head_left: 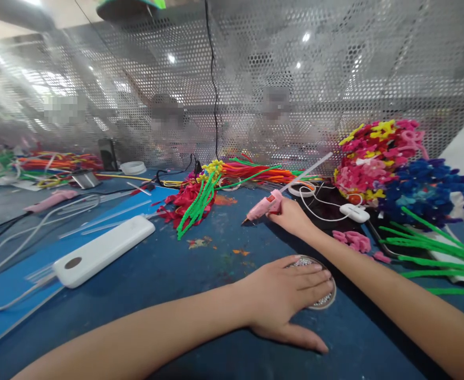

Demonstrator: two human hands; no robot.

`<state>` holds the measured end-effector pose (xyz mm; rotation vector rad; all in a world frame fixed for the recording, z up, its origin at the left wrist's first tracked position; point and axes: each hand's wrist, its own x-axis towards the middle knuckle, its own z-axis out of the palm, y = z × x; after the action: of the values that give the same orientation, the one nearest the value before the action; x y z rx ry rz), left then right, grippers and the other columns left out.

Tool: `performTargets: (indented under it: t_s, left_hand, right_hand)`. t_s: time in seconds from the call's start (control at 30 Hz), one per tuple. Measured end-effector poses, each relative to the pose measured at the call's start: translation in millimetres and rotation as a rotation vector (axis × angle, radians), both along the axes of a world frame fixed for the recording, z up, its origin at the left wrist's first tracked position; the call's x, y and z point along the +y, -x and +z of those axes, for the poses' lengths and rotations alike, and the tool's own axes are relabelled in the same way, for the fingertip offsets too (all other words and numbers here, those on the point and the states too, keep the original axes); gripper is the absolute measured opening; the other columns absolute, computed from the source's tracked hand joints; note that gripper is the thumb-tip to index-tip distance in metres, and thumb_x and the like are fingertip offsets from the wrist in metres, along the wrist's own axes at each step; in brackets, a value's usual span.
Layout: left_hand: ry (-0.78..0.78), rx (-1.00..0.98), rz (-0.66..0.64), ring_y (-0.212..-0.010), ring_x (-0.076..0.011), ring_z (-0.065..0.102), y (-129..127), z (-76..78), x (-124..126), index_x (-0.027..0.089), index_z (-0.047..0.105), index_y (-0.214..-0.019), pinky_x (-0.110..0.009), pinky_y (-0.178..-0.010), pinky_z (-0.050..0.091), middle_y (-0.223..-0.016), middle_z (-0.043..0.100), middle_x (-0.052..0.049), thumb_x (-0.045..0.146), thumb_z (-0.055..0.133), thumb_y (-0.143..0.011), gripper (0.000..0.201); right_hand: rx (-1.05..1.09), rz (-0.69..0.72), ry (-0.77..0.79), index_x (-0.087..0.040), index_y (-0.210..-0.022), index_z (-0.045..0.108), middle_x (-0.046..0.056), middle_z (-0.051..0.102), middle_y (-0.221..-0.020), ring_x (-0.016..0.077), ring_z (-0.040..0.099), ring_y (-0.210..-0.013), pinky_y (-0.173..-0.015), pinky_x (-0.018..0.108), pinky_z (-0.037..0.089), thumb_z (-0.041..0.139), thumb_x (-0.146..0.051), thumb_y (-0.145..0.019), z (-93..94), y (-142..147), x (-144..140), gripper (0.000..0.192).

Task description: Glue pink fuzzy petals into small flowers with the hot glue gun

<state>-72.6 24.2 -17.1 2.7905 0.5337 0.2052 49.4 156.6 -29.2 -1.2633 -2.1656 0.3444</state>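
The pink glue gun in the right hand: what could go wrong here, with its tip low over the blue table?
1. The glue gun points its nozzle down at the blue table; glue may drip there.
2. Its white cable loops near the right hand and could snag.
3. The left hand lies flat over a round dish of small beads; a slip might scatter them.

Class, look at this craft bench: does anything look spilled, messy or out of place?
Yes. Orange and yellowish smears stain the blue table near its middle, like dried drips. A loose pink scrap lies apart from the flower pile. The glue gun in the right hand looks normal.
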Motion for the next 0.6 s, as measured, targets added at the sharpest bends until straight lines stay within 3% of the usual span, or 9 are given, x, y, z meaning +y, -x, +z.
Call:
performTargets:
  t_s: [0.1, 0.23, 0.43, 0.6]
  left_hand:
    - [-0.015, 0.009, 0.0, -0.139, -0.0214, 0.022, -1, 0.2, 1, 0.009, 0.028, -0.142, -0.035, -0.116, 0.007, -0.149, 0.029, -0.011, 0.056, 0.039, -0.089, 0.072]
    - [-0.018, 0.011, 0.0, -0.139, -0.0223, 0.023, -2, 0.3, 2, 0.009, 0.03, -0.141, -0.035, -0.116, 0.007, -0.149, 0.029, -0.012, 0.056, 0.04, -0.088, 0.072]
    - [-0.022, 0.019, 0.001, -0.14, -0.0199, 0.02, -1, 0.8, 1, 0.01, 0.028, -0.143, -0.035, -0.116, 0.005, -0.149, 0.029, -0.011, 0.054, 0.038, -0.09, 0.07]
    - [-0.053, 0.036, -0.007, -0.139, -0.0201, 0.024, -2, 2.0, -1, 0.01, 0.031, -0.141, -0.035, -0.116, 0.007, -0.148, 0.031, -0.01, 0.054, 0.041, -0.089, 0.069]
  right_hand:
    - [-0.024, 0.005, -0.039, -0.018, -0.081, 0.063, 0.008, 0.069, -0.084, 0.0238, 0.065, -0.079, -0.069, 0.031, 0.047, 0.054, -0.02, -0.075, 0.7, -7, -16, 0.011]
    - [-0.044, -0.014, -0.086, -0.014, -0.098, 0.063, 0.015, 0.067, -0.101, 0.0289, 0.064, -0.091, -0.078, 0.037, 0.048, 0.052, -0.023, -0.079, -1.9, -18, -37, 0.023]
    - [-0.033, -0.033, -0.121, -0.016, -0.088, 0.065, 0.011, 0.069, -0.09, 0.0248, 0.065, -0.085, -0.076, 0.035, 0.05, 0.054, -0.026, -0.082, -11.4, -46, -47, 0.016]
    - [-0.028, -0.02, -0.164, -0.016, -0.093, 0.065, 0.011, 0.068, -0.095, 0.0248, 0.064, -0.091, -0.081, 0.036, 0.049, 0.052, -0.027, -0.082, -15.8, -52, -47, 0.02]
